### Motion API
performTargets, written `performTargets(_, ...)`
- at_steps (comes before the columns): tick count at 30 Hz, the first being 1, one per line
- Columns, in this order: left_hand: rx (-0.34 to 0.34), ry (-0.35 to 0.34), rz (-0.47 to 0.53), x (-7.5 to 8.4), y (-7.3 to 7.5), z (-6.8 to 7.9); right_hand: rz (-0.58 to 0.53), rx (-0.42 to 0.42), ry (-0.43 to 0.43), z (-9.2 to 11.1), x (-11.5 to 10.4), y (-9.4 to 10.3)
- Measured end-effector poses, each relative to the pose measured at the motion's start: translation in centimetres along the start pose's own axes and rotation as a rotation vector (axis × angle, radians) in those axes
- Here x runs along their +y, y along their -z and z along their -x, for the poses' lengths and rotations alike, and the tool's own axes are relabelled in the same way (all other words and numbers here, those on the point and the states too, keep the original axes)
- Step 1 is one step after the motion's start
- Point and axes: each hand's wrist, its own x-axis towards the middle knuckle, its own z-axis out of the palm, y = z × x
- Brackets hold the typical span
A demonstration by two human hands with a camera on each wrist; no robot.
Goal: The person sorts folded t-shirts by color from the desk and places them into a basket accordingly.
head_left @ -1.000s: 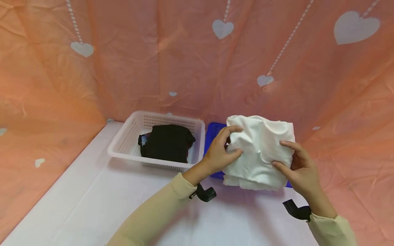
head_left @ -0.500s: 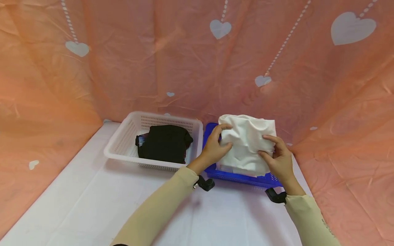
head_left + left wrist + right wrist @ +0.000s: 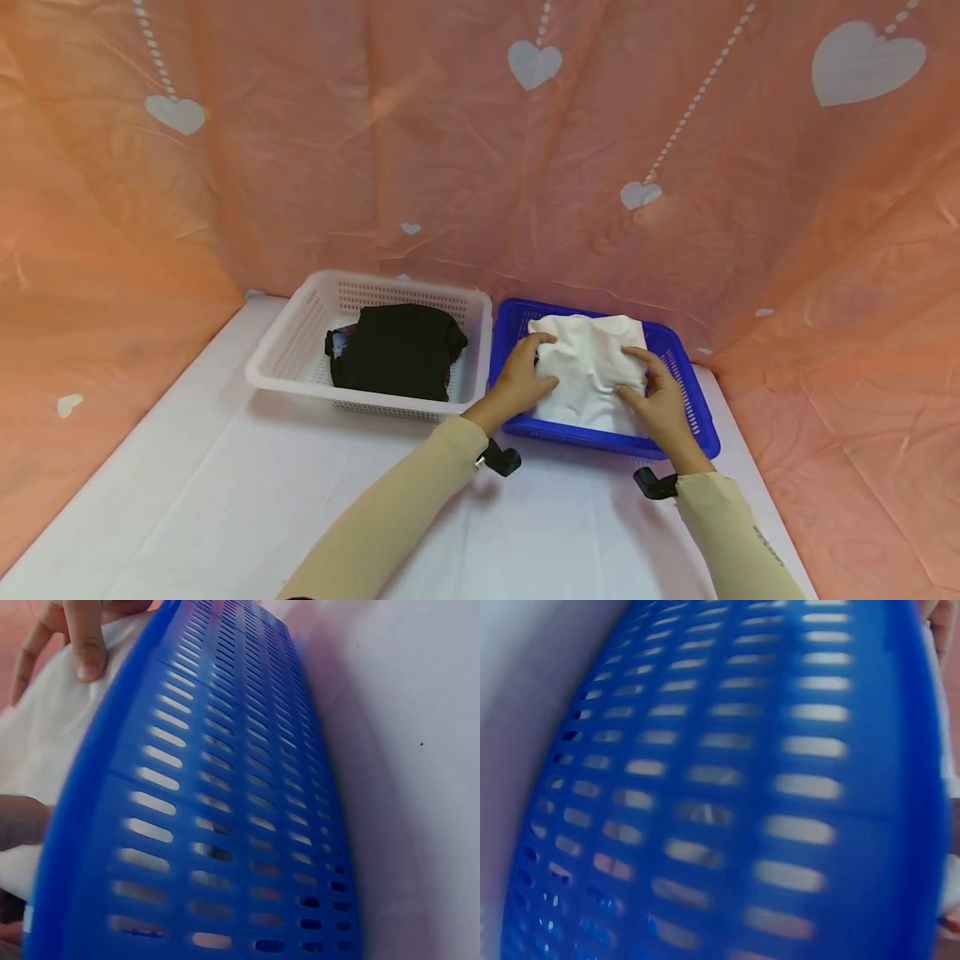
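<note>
A folded white cloth (image 3: 588,371), probably a garment, lies inside the blue plastic basket (image 3: 588,439). My left hand (image 3: 519,377) grips its left edge, with thumb and fingers spread over that side. On the opposite edge my right hand (image 3: 660,404) holds the cloth the same way. The undersides of both holds are hidden by cloth and basket. In the left wrist view the slotted basket wall (image 3: 225,765) fills the middle, with white cloth (image 3: 45,735) beyond its rim. The right wrist view is mostly blue basket wall (image 3: 750,780), blurred.
To the left, close beside the blue basket, stands a white plastic basket (image 3: 360,393) with a folded black garment (image 3: 401,350) in it. Both sit on a white-covered table (image 3: 247,492). An orange curtain (image 3: 450,150) with white hearts hangs behind and at the sides.
Both hands have moved left and down with the white cloth, from above the blue basket into it. More of the blue basket's rim shows now. The white basket has stayed put.
</note>
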Motion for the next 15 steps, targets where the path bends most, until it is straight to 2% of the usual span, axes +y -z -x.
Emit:
performTargets(3, -0.038, 0.083, -0.049, 0.0, -0.2, 0.0, 0.076, -0.032, -0.028, -0.1, 0.6, -0.2)
performTargets(7, -0.066, 0.121, -0.109, -0.2, -0.4, 0.1, 0.152, -0.079, -0.079, -0.5, 1.0, -0.7)
performTargets(11, -0.043, 0.105, -0.108, -0.4, -0.3, 0.1, 0.18, -0.108, -0.123, -1.0, 1.0, -0.7)
performTargets(15, -0.029, 0.064, -0.058, 0.0, 1.0, 0.3, 0.196, -0.11, -0.088, -1.4, 0.7, -0.1)
